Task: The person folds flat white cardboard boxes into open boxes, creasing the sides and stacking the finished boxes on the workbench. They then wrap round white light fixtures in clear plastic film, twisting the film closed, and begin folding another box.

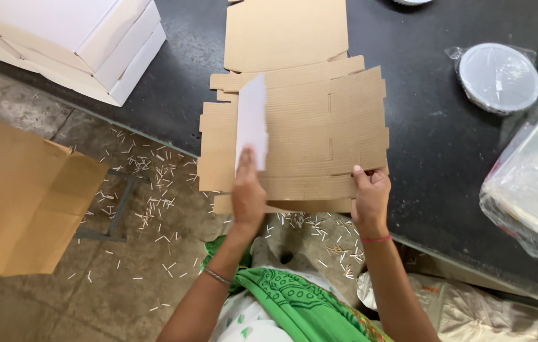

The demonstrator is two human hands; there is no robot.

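Two bare hands work at the near edge of a dark table [446, 145], both forearms reaching up from the bottom of the view. Left hand [247, 193]: raised, fingers closed on the lower end of a white flap [252, 117] folded up from the die-cut cardboard blank [319, 136], the flap standing nearly upright. Right hand [370, 196]: thumb on top and fingers curled beneath, gripping the blank's near right corner. The blank lies flat, its front edge overhanging the table edge toward the person; a second flat cardboard sheet [284, 31] lies just beyond it, partly tucked under. Open tabletop extends to the right of the blank as far as a bagged round lid [499, 77] and a clear plastic bag [531, 187]. Stacked white boxes [72, 41] occupy the far left corner. Below the table, a brown sheet [18, 196] rests on a floor [123, 278] strewn with small white scraps.
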